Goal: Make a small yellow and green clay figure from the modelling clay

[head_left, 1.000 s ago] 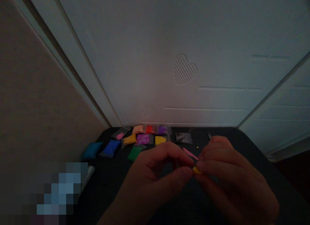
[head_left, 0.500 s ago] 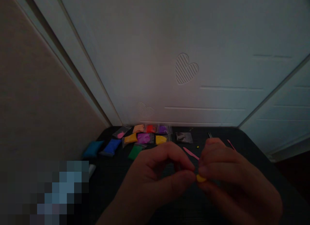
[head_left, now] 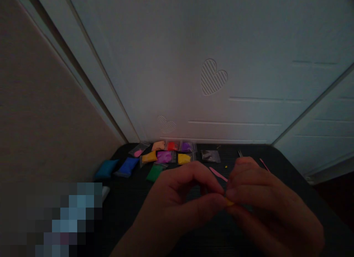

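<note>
In dim light my left hand (head_left: 179,201) and my right hand (head_left: 265,205) meet fingertip to fingertip over a black table (head_left: 287,168). Between them they pinch a small yellow lump of clay (head_left: 229,202), mostly hidden by the fingers. Both hands are closed in a pinch. Just beyond my fingers a thin pink stick tool (head_left: 218,174) lies on the table.
Several small bags of coloured clay lie at the table's back: blue (head_left: 127,166), teal (head_left: 106,168), green (head_left: 155,172), yellow (head_left: 184,159), purple (head_left: 164,156), red (head_left: 172,145). A dark bag (head_left: 210,156) and a second pink stick (head_left: 264,164) lie to the right. White heart-embossed panels (head_left: 212,82) rise behind.
The yellow lump has dropped slightly and is more covered by my fingertips. The hands have closed in on each other a little; the view has shifted slightly.
</note>
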